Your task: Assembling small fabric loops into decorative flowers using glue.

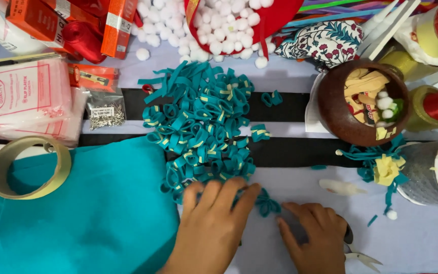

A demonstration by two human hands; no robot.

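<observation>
A big heap of teal felt loops [204,127], each joined with a bit of pale tape, lies in the middle of the table. My left hand [211,228] rests flat with its fingers spread on the heap's near edge. My right hand [315,238] sits just to the right, fingers curled on the table beside one teal loop [268,203]. Small scissors [361,256] show at the right hand's lower edge; whether that hand holds them is unclear.
Teal felt sheet [77,218] with a tape roll [29,167] at left. Brown bowl [363,104] of scraps at right, felt offcuts [381,165] below it. White pompoms [219,25] in a red dish, orange boxes [77,20] and plastic bags [21,96] at the back.
</observation>
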